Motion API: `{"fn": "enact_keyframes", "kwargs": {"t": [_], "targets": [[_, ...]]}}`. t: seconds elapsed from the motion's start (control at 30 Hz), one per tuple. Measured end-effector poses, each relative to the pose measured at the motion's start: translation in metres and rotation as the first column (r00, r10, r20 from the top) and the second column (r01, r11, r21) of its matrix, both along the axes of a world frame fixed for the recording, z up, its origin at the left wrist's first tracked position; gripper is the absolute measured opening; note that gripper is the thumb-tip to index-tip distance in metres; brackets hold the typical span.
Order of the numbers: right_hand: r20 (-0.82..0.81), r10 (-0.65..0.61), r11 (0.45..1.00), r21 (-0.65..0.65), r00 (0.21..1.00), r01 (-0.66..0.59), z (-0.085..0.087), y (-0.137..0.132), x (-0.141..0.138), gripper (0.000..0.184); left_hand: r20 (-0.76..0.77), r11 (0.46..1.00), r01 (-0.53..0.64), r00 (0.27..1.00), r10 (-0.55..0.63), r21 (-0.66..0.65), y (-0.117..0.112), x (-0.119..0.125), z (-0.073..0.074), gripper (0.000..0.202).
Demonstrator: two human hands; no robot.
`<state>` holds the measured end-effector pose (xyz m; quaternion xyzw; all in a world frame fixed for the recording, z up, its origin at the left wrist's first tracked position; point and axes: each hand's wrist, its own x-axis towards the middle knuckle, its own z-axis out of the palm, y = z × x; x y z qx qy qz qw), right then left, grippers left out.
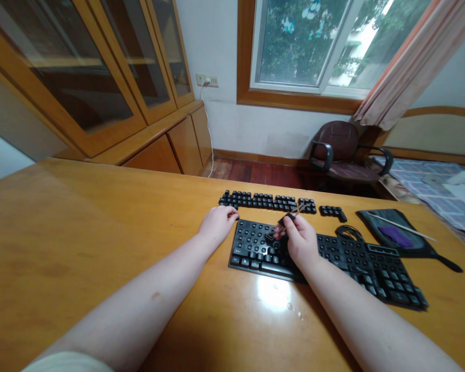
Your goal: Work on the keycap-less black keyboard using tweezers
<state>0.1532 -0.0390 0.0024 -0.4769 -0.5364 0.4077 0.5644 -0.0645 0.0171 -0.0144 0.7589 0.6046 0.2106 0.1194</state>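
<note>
My right hand (303, 243) is closed around the dark handle of a wire keycap puller (290, 217), whose thin wires stick out above and below the fingers. It is over the middle of a black keyboard (282, 269). Many of that keyboard's keycaps are off, while the bottom rows still carry some. My left hand (216, 225) rests at the keyboard's upper left corner, its fingers pinched together. A small dark bit shows at those fingertips, too small to name. Behind the keyboard, loose black keycaps (261, 200) are laid out in rows.
A coiled black cable (349, 233) lies at the keyboard's back edge. To the right is a dark pouch (380, 219) with a purple cloth (395, 236) and a thin stick (403, 227) on it. Beyond the wooden table (101, 222) stands an office chair (339, 150).
</note>
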Motion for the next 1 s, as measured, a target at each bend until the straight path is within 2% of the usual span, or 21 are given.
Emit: {"fn": "enact_keyframes", "kwargs": {"t": [0.13, 0.3, 0.47, 0.63, 1.0], "targets": [[0.015, -0.001, 1.0, 0.001, 1.0, 0.001, -0.002, 0.0, 0.001, 0.029, -0.016, 1.0, -0.004, 1.0, 0.004, 0.005, 0.0, 0.0, 0.003, 0.02], [0.019, -0.003, 1.0, -0.007, 1.0, 0.003, -0.005, 0.0, 0.002, 0.028, -0.071, 0.995, -0.023, 0.997, 0.03, 0.098, -0.007, 0.003, 0.013, 0.025], [0.021, -0.004, 1.0, -0.01, 1.0, 0.004, -0.004, 0.0, 0.002, 0.028, -0.19, 1.0, 0.009, 0.982, -0.006, 0.014, -0.012, 0.005, 0.015, 0.028], [0.032, 0.0, 1.0, -0.002, 0.999, 0.0, -0.003, 0.0, 0.002, 0.028, -0.187, 0.999, 0.026, 0.982, -0.033, -0.043, -0.012, 0.006, 0.015, 0.031], [0.065, -0.001, 1.0, 0.004, 0.998, 0.001, -0.001, -0.001, 0.001, 0.03, -0.149, 0.999, 0.042, 0.988, -0.044, -0.019, -0.007, 0.004, 0.012, 0.024]]}}
